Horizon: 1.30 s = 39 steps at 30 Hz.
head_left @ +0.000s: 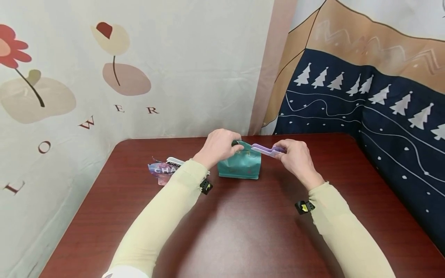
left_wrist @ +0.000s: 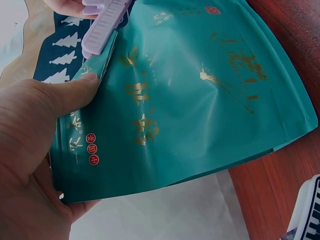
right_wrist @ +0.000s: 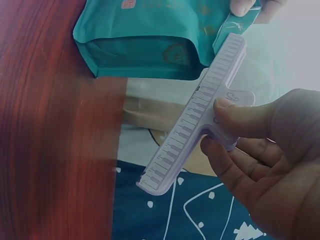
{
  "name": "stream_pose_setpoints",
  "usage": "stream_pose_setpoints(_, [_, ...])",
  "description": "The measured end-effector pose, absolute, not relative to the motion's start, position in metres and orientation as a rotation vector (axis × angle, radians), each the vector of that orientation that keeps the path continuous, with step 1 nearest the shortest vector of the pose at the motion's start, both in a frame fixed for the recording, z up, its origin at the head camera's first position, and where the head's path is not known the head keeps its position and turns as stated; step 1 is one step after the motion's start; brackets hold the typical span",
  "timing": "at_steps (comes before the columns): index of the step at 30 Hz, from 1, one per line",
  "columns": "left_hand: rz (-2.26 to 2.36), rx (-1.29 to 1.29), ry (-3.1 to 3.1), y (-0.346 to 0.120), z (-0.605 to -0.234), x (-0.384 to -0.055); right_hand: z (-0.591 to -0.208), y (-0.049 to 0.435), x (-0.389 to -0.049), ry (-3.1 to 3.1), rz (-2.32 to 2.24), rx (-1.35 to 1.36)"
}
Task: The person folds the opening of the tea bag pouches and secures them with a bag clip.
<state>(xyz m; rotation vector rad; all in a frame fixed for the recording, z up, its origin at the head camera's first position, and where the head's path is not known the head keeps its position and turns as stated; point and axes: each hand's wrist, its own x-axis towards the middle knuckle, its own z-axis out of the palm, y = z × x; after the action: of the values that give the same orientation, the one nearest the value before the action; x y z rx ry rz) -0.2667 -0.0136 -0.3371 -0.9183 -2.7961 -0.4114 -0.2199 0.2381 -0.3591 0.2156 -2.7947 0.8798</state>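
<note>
A teal foil pouch (head_left: 240,165) with gold lettering stands upright near the table's back edge. My left hand (head_left: 219,144) pinches its folded top edge, the thumb pressing on the fold in the left wrist view. My right hand (head_left: 295,156) holds a lilac bag clip (right_wrist: 192,120) by its handle tabs, thumb on one side and fingers on the other. Piano-key marks run along the clip's long bar. One end of the bar meets the folded top of the pouch (left_wrist: 165,100), at the corner opposite my left hand.
Left of the pouch, partly behind my left sleeve, lie a printed purple-pink packet (head_left: 158,170) and a white clip (head_left: 175,161) with black key marks. The dark red wooden table (head_left: 243,227) meets printed cloth hangings (head_left: 194,69) at its back and right.
</note>
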Motion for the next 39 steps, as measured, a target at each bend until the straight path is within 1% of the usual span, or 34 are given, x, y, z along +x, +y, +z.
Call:
stream_pose_setpoints(9, [-0.403,-0.921,-2.8,-0.013,-0.337,-0.267,-0.361,0.233,-0.222,-2.765,0.868,0.24])
stream_pose_setpoints(24, [-0.358,-1.01,-2.84,-0.016,-0.332,-0.266,-0.359,0.229,-0.222,-2.742,0.898,0.255])
stream_pose_setpoints(39, [-0.369,-1.053,-2.809,-0.018,-0.334,-0.269,-0.357,0.215,-0.225,-2.741,0.943,0.259])
